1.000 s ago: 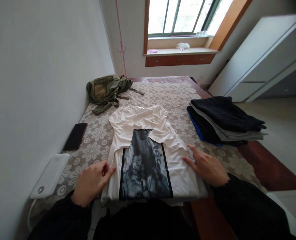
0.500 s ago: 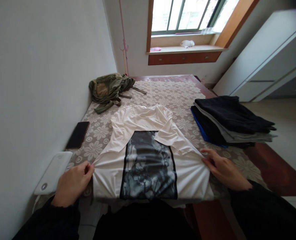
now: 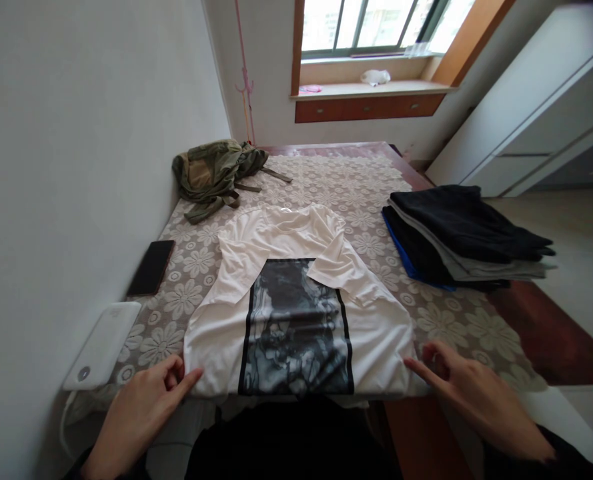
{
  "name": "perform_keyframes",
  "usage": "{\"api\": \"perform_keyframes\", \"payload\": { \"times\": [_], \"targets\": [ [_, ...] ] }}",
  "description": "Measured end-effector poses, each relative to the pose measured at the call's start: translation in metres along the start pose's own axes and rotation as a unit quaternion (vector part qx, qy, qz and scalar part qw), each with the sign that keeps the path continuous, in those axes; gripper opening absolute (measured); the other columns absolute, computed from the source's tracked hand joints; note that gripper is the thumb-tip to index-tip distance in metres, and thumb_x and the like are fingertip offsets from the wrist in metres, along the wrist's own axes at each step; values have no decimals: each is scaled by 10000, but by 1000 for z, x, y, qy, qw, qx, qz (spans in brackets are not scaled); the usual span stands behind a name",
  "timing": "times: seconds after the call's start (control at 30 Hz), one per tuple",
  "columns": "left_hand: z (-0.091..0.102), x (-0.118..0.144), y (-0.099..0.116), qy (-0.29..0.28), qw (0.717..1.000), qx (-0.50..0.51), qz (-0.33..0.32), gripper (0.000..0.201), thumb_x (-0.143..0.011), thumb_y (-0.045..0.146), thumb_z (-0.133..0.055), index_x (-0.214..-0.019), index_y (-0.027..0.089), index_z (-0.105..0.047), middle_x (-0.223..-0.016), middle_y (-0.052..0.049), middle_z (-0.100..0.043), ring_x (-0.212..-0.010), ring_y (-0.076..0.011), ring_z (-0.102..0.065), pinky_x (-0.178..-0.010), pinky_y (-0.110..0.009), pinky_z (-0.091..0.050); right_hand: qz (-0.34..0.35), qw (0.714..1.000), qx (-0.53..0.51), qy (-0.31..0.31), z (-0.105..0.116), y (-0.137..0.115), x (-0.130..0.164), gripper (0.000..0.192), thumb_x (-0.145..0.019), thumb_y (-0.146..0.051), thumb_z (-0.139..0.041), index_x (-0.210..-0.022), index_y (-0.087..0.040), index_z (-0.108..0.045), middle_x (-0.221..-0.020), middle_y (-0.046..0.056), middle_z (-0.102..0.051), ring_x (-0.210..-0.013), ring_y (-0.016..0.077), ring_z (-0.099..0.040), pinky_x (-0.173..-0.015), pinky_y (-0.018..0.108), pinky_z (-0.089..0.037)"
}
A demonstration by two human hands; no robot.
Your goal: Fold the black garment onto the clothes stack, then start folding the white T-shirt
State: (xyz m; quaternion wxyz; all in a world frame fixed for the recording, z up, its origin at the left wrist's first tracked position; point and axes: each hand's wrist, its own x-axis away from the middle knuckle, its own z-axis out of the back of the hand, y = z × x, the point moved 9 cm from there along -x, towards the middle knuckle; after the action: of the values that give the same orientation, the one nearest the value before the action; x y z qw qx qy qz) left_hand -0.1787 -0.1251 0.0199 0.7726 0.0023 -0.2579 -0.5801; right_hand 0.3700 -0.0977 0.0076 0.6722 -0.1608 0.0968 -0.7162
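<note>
Viewed from above and behind two bare hands, at the near edge of a dark wooden table (image 3: 551, 333) covered by a lace cloth (image 3: 356, 187) patterned with pale flowers. Pushed against a plain white wall (image 3: 76, 133) on the left; window (image 3: 376, 23) with green bars beyond the far end, above a wooden sill (image 3: 371, 90) with small drawers; white cabinet (image 3: 536, 100) off to the right. Spread flat in the middle of the cloth, a white T-shirt (image 3: 376, 333) with a dark smoky print panel (image 3: 296, 327) framed by black side stripes, one sleeve folded inward over the chest, hem hanging just past the table's near edge. No readable writing or brand marks anywhere, the print too murky to make out. Left hand (image 3: 136, 413) at the shirt's lower left corner, thumb and forefinger extended, tips touching the fabric edge, other fingers curled under; pinching or only touching, impossible to tell. Right hand (image 3: 476, 393) at the lower right corner, forefinger stretched out and touching the hem, remaining fingers loosely bent. Elsewhere on the table: crumpled olive-green backpack (image 3: 216, 173) at the far left, black phone (image 3: 152, 267) and white power bank (image 3: 101, 347) along the wall side, stack of folded dark clothes (image 3: 461, 240) near the right edge.
</note>
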Motion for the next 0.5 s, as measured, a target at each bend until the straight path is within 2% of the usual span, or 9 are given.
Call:
{"api": "perform_keyframes", "payload": {
  "times": [0.17,0.33,0.43,0.5],
  "targets": [
    [-21,9,-8,-71,993,92,-21,523,-804,725,-593,-698,220,-680,-562,10,-605,-556,-171,-575,-524,-246,-359,-17,997,-71,-19,-28,-3,56,413,-906,-692,-515,-739,-329,-621,-620,14,-698,-556,263,-692,-523,359,-507],
    [-61,27,-36,-184,973,141,8,554,-823,744,-566,-813,207,-703,-510,10,-593,-477,-179,-563,-465,-249,-372,-48,988,-139,-44,-63,16,82,332,-871,-644,-568,-809,-347,-700,-635,27,-724,-526,302,-684,-486,389,-507],
    [-86,34,-40,-204,961,186,25,586,-798,761,-594,-913,196,-698,-566,-14,-658,-512,-209,-626,-481,-262,-422,-99,960,-250,-82,-98,19,84,380,-841,-668,-612,-848,-298,-695,-584,22,-691,-522,290,-669,-502,382,-503],
    [-108,36,-30,-224,939,258,31,620,-761,796,-616,-855,186,-676,-605,-34,-678,-516,-201,-632,-479,-264,-418,-129,924,-345,-99,-122,12,84,436,-840,-700,-605,-799,-271,-674,-546,13,-651,-486,262,-629,-468,360,-468]
  ]
}}
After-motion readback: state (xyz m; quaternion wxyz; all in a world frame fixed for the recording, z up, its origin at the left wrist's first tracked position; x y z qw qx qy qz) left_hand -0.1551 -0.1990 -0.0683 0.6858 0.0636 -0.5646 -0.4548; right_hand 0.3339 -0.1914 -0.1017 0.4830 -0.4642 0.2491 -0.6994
